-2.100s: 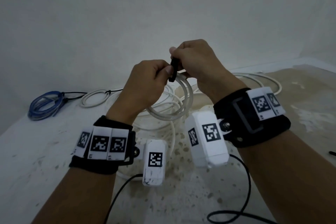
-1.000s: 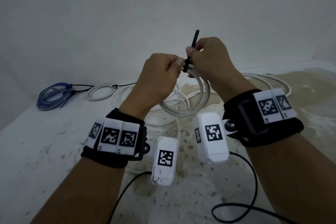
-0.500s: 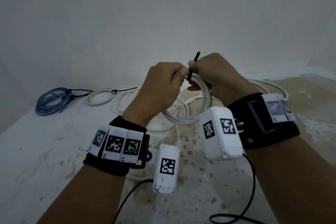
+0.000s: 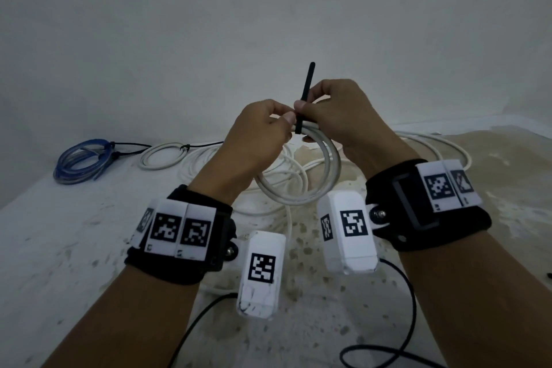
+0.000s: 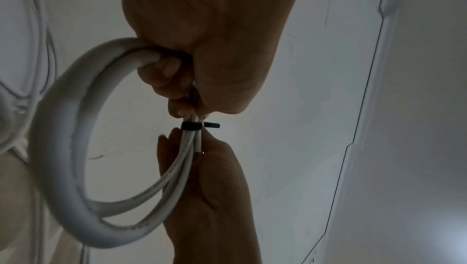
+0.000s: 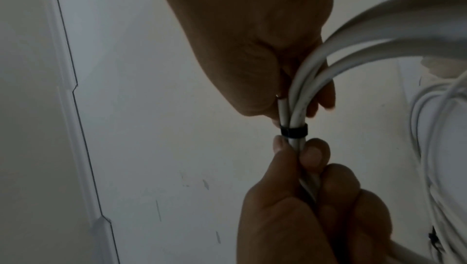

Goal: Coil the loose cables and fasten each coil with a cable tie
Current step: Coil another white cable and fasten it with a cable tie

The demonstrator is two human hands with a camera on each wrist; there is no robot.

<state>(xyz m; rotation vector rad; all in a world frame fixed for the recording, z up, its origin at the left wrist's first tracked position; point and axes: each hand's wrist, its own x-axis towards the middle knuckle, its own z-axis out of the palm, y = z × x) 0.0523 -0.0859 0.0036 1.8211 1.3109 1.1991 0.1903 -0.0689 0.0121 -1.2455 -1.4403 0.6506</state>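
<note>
Left hand (image 4: 254,140) grips the coiled white round cable (image 4: 310,188), held up between both hands; right hand (image 4: 337,116) pinches the black plastic cable tie (image 4: 305,89) looped around the coil's strands, its free tail pointing upward above the fingers

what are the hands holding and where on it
Left hand grips the white cable coil at its top beside the black cable tie; right hand pinches the tie's tail.
</note>
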